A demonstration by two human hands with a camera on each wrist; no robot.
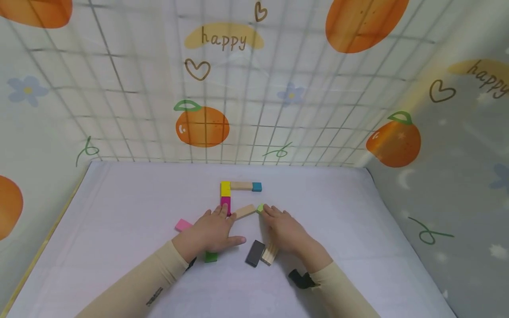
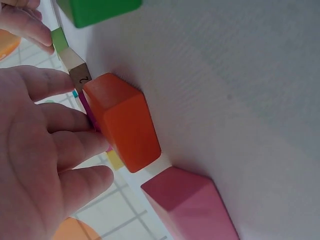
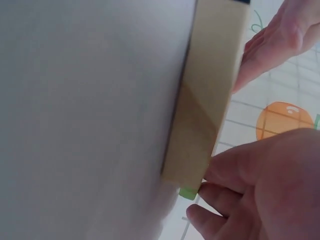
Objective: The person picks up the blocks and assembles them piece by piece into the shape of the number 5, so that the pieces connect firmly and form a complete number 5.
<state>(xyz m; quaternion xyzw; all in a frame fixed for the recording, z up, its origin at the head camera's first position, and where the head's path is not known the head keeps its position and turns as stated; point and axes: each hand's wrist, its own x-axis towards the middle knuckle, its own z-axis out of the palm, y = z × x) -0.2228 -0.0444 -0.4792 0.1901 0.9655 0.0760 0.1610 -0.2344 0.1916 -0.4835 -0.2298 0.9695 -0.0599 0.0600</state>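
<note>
In the head view, my left hand [image 1: 210, 230] lies palm down, its fingertips on the magenta block [image 1: 226, 200]. My right hand [image 1: 287, 230] reaches in from the other side, extended fingertips touching the light green block [image 1: 260, 208]. Between them, a plain wooden block [image 1: 244, 211] lies slantwise from near the magenta one towards the green. A yellow block [image 1: 226, 189] adjoins the magenta end; from it a wooden block [image 1: 241, 186] and a blue block [image 1: 257, 187] run rightwards. Under my left palm, an orange block [image 2: 127, 125] shows in the left wrist view.
A pink block [image 1: 183, 225] and a dark green block [image 1: 211, 257] lie around my left hand, partly covered. Near my right palm are a black block [image 1: 255, 253] and a wooden block [image 1: 270, 254]. A patterned curtain [image 1: 246, 88] hangs behind the white tabletop [image 1: 131, 198].
</note>
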